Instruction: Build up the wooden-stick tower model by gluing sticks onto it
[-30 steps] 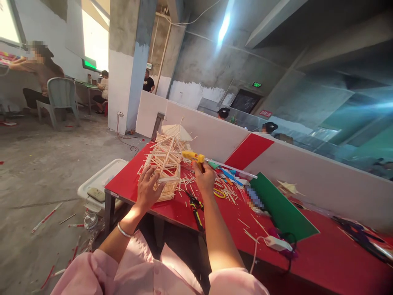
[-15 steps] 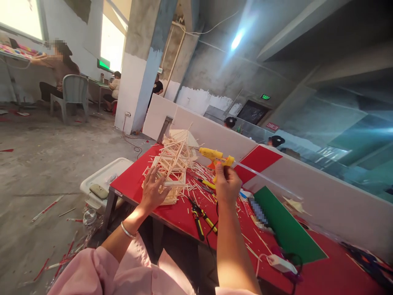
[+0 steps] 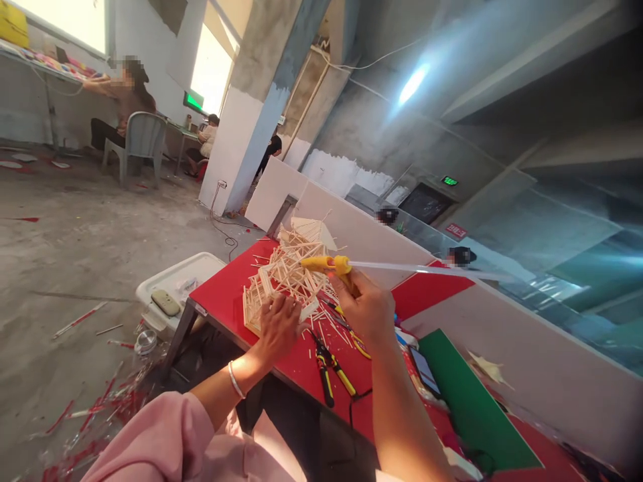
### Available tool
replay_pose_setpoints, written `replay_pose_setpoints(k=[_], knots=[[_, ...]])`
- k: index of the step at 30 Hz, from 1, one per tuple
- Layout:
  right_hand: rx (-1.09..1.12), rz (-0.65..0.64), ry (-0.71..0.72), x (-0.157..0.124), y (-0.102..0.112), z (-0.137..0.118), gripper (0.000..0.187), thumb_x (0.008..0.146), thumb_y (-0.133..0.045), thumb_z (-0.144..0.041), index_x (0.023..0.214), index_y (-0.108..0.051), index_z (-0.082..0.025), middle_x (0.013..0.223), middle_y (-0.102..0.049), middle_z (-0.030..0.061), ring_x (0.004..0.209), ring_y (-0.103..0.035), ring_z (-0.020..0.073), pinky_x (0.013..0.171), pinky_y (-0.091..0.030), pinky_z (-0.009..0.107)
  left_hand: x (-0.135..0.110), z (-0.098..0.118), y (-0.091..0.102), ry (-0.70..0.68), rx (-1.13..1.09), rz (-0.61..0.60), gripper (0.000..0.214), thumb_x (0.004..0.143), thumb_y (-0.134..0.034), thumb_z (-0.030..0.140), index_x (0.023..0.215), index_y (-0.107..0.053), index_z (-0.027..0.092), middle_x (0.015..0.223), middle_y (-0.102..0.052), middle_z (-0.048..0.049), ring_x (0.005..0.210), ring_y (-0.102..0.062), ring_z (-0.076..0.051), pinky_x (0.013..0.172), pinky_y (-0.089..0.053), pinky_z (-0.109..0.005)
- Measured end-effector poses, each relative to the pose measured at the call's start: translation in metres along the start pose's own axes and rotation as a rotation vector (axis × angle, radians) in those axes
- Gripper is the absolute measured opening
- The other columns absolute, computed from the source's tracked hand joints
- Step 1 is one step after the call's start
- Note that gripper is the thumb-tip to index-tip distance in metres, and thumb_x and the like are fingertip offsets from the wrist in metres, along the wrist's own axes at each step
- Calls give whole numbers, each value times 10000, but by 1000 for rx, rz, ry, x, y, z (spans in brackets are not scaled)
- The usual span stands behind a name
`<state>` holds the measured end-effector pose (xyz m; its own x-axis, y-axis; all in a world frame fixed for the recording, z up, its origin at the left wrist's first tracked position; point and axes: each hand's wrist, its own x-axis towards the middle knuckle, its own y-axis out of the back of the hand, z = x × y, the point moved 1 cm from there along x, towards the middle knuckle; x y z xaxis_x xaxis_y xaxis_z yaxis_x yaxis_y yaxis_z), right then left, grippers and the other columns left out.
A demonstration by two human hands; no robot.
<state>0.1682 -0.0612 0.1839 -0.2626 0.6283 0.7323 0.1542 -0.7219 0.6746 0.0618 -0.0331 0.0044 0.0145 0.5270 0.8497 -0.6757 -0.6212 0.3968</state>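
Note:
A model built of thin wooden sticks (image 3: 296,264) lies on the red table (image 3: 221,294), tilted over among loose sticks. My left hand (image 3: 280,327) is on its near side, fingers bent over the frame; the fingertips are partly hidden. In my right hand (image 3: 369,311) is a yellow hot glue gun (image 3: 326,263), its nozzle pointing left, over the model. A long clear glue stick (image 3: 416,268) sticks out from the gun's back. Black-and-yellow pliers (image 3: 330,368) lie open-handled near the table's front edge, and more yellow-handled pliers (image 3: 354,335) lie by my right wrist.
A green board (image 3: 477,402) and a phone (image 3: 424,370) lie to the right. A white partition (image 3: 362,234) runs behind the table. At the left stands a white lidded bin (image 3: 188,274) with a beige object on top. Other people sit farther off.
The stick model has been turned and tipped. My left hand has moved right and its fingers have bent over the frame. The glue gun has come left and lower, over the model.

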Motion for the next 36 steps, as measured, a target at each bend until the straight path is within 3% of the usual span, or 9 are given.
replay_pose_setpoints(k=[4, 8, 10, 12, 16, 19, 26, 31, 36], knots=[[81, -19, -8, -12, 4, 0, 410, 942, -491, -525, 965, -727, -191, 795, -729, 69, 687, -636, 181, 620, -403, 272, -7, -11, 12, -36, -103, 114, 382, 862, -664, 473, 1145, -650, 215, 1213, -675, -96, 1166, -568, -292, 999, -384, -463], [124, 46, -26, -12, 7, -2, 398, 941, -498, -515, 1003, -717, -188, 855, -736, 81, 723, -642, 186, 655, -432, 278, -2, -49, 25, 151, -175, 166, 276, 870, -652, 419, 1078, -686, 241, 1174, -670, -96, 1134, -581, -276, 975, -434, -446], [109, 44, -14, -11, 7, -2, 399, 940, -494, -515, 999, -719, -192, 844, -736, 81, 725, -643, 192, 660, -433, 284, 6, -68, 24, 197, -192, 96, 397, 835, -676, 457, 1168, -665, 240, 1272, -618, -125, 1204, -545, -303, 990, -448, -468], [95, 28, -6, -10, 6, -1, 407, 939, -486, -523, 992, -724, -197, 832, -738, 80, 709, -643, 195, 646, -425, 286, 16, -84, 20, 111, -212, -22, 511, 787, -712, 502, 1225, -647, 247, 1405, -536, -136, 1321, -462, -334, 1036, -433, -493], [97, 31, -11, -12, 5, 2, 431, 932, -483, -543, 982, -730, -194, 812, -737, 83, 689, -642, 199, 635, -426, 289, 33, -105, 11, -91, -236, -208, 484, 730, -760, 536, 1114, -712, 246, 1508, -448, -134, 1400, -395, -348, 1082, -406, -498], [157, 21, -42, -15, 7, 2, 405, 925, -512, -533, 1004, -728, -199, 807, -731, 68, 666, -628, 184, 631, -435, 281, 39, -111, 12, -130, -210, -234, 452, 712, -767, 574, 1014, -740, 239, 1505, -457, -127, 1414, -377, -353, 1110, -373, -512], [135, 34, 26, -8, 15, -8, 378, 930, -527, -509, 963, -726, -189, 782, -716, 61, 648, -607, 163, 611, -419, 265, 15, -64, 21, -55, -71, -50, 387, 712, -778, 561, 898, -697, 231, 1550, -404, -114, 1456, -304, -379, 1158, -253, -586], [-127, 77, 101, -6, 11, -13, 424, 953, -478, -532, 910, -742, -203, 724, -706, 62, 649, -612, 180, 596, -374, 279, -6, -16, 5, 87, 33, 96, 275, 819, -717, 406, 1021, -634, 239, 1545, -404, -139, 1463, -305, -359, 1169, -196, -635], [-136, 112, 85, -14, -3, -14, 432, 965, -467, -523, 965, -756, -202, 748, -733, 79, 671, -648, 192, 625, -406, 280, -14, -5, -1, 95, -20, 121, 457, 819, -712, 435, 1224, -568, 279, 1556, -387, -131, 1465, -297, -353, 1166, -218, -615]])
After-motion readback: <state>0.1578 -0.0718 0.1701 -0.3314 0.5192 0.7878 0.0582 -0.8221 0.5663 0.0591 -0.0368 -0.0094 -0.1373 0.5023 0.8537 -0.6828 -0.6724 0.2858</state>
